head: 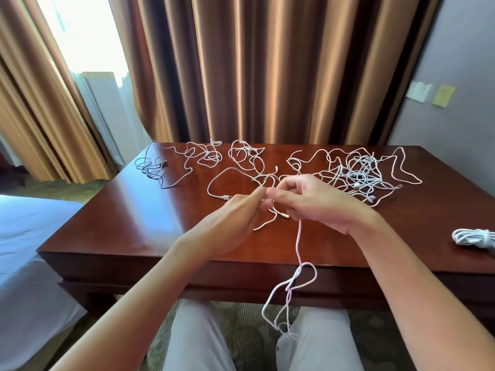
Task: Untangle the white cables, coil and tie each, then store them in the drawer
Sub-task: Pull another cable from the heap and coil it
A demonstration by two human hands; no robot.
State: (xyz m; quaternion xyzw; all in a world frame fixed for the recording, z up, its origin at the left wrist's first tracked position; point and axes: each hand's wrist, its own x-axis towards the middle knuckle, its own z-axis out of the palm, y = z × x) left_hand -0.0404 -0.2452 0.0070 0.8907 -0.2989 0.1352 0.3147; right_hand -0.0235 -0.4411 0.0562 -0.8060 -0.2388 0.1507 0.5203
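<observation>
Dangling cable [298, 242], both hands (raised) pinching

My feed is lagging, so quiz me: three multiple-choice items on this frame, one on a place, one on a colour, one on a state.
1. Where does the coiled cable lie?
A. table's right edge
B. on the bed
C. on the floor

2. What colour is the table?
A. white
B. reddish brown
C. grey

3. What state is the cable held in both hands?
A. neatly coiled
B. tied in a bundle
C. hanging loose in loops

Answers:
1 A, the coiled cable sits at the right edge of the table.
2 B, its polished top is reddish brown.
3 C, the left hand and right hand pinch the cable, which dangles in loops past the table front.
</observation>
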